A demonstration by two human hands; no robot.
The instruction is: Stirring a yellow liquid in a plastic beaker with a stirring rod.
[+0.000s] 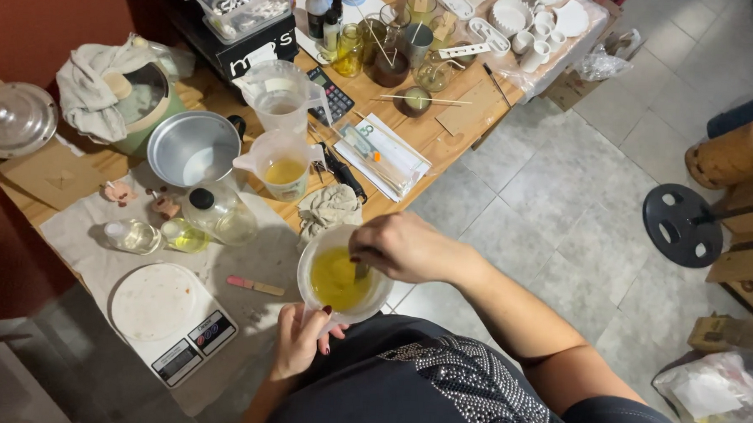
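My left hand grips the handle of a clear plastic jug holding yellow liquid, kept just off the wooden table's near edge. My right hand hovers over the jug's rim, its fingers pinched on a thin stirring tool that dips into the liquid. A crumpled beige cloth lies on the table right behind the jug.
A white kitchen scale sits on a paper sheet at left, with small bottles, a metal pot and two measuring jugs beyond. Glass jars with wicks and white moulds crowd the far end. A black weight plate lies on the tiled floor.
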